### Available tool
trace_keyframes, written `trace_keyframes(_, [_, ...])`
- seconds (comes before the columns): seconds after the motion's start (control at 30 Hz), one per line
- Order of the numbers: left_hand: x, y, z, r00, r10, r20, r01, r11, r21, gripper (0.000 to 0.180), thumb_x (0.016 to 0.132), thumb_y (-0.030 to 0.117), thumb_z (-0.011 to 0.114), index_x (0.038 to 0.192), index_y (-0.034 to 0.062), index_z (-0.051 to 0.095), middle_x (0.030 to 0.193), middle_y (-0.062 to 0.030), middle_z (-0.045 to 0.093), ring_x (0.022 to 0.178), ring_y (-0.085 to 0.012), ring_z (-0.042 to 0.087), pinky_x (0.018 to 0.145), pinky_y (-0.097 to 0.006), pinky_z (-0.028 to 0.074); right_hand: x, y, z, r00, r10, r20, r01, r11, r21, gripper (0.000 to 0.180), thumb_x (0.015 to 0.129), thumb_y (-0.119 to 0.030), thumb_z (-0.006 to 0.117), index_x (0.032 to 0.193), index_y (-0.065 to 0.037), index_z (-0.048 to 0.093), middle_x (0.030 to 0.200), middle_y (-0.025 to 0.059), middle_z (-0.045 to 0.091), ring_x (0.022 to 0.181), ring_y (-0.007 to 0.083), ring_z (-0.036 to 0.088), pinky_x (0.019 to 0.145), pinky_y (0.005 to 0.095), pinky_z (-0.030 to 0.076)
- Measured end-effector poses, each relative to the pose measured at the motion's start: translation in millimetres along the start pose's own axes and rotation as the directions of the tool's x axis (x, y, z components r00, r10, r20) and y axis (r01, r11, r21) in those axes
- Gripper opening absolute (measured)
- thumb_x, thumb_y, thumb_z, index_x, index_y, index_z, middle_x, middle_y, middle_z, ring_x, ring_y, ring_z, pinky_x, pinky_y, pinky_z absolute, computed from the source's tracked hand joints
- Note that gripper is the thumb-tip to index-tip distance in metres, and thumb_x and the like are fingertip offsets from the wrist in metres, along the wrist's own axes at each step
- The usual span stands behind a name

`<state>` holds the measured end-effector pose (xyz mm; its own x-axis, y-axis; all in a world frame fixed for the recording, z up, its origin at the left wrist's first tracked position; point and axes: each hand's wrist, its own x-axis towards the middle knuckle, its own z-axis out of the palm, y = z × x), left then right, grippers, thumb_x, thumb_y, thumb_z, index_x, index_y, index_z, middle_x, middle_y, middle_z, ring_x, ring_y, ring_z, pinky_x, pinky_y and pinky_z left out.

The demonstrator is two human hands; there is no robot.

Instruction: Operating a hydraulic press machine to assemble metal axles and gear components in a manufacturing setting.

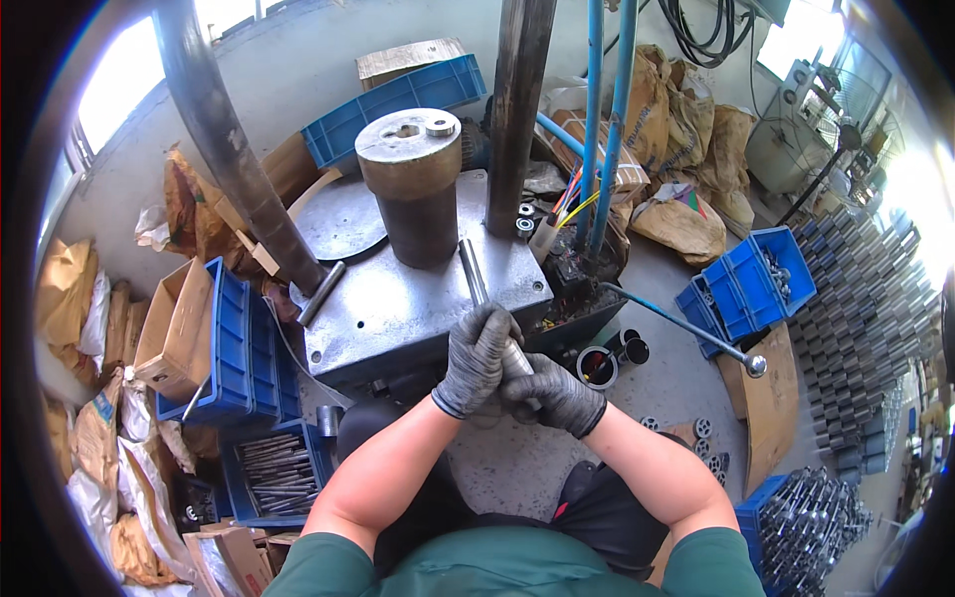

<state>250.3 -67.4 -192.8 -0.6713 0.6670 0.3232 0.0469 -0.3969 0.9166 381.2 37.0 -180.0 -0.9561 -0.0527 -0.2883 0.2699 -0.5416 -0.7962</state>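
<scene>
A steel shaft (515, 363) slants away from me, its far end over the machine's metal plate. My left hand (476, 360), in a grey glove, is closed around its middle. My right hand (557, 394), gloved alike, is closed around the near end. The gloves hide parts of the shaft between the visible stretches. Beyond the far end stands a thick steel cylinder (413, 214) with a wide round top, and a small metal ring (440, 127) lies on that top. Another steel rod (321, 295) rests at the plate's left edge.
The metal plate (418, 298) lies between two dark columns. A lever with a ball end (756, 366) juts out right. A blue crate (267, 517) of rods sits low left; blue bins (761, 289) and stacked metal tubes (865, 308) stand right. Loose wheel-like parts (703, 428) lie on the floor.
</scene>
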Motion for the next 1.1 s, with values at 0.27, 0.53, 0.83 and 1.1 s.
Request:
trace_keyframes(0.27, [28.2,-3.8,-33.7,0.97,0.23,-0.081,-0.146,0.815,0.561,0.032,0.107,0.031,0.06,0.087,0.0067,0.065,0.073,-0.0018,0.067,0.062,-0.0124,0.059,0.059,-0.028,0.049,55.2,2.1,-31.1,0.94,-0.079,-0.332,0.241,0.842,0.482,0.037,0.094,-0.03,0.075,0.118,-0.005,0.064,0.101,0.0078,0.068,0.074,0.0118,0.063,0.058,0.0215,0.053])
trace_keyframes(0.53, [40.9,-13.4,-38.1,0.801,-0.561,-0.211,0.341,0.716,-0.609,0.03,0.103,0.04,0.062,0.101,0.0101,0.065,0.085,-0.0065,0.072,0.056,-0.0098,0.058,0.042,-0.024,0.043,107.5,-28.8,-61.8,0.735,-0.096,-0.672,0.401,0.86,0.316,0.027,0.099,-0.028,0.066,0.118,-0.009,0.061,0.084,0.0021,0.063,0.064,0.009,0.058,0.047,0.0236,0.045])
trace_keyframes(0.83, [43.7,-25.1,-44.5,0.619,-0.759,-0.204,0.373,0.512,-0.774,0.032,0.104,0.046,0.056,0.102,0.015,0.063,0.089,-0.0049,0.075,0.061,-0.0165,0.061,0.051,-0.029,0.046,152.6,-75.4,-66.1,0.616,-0.787,0.037,0.017,-0.033,-0.999,0.059,0.092,-0.006,0.069,0.148,-0.012,0.052,0.115,0.0221,0.067,0.11,0.0407,0.065,0.102,0.0427,0.052])
trace_keyframes(1.1, [43.3,-32.0,-43.3,0.651,-0.745,-0.143,0.374,0.479,-0.794,0.037,0.102,0.051,0.057,0.108,0.0158,0.064,0.091,-0.0043,0.074,0.065,-0.0162,0.063,0.051,-0.027,0.047,143.7,-107.5,-65.3,0.55,-0.834,-0.047,0.046,0.087,-0.995,0.058,0.092,-0.006,0.074,0.146,-0.011,0.054,0.12,0.0172,0.07,0.108,0.0286,0.069,0.095,0.0368,0.055])
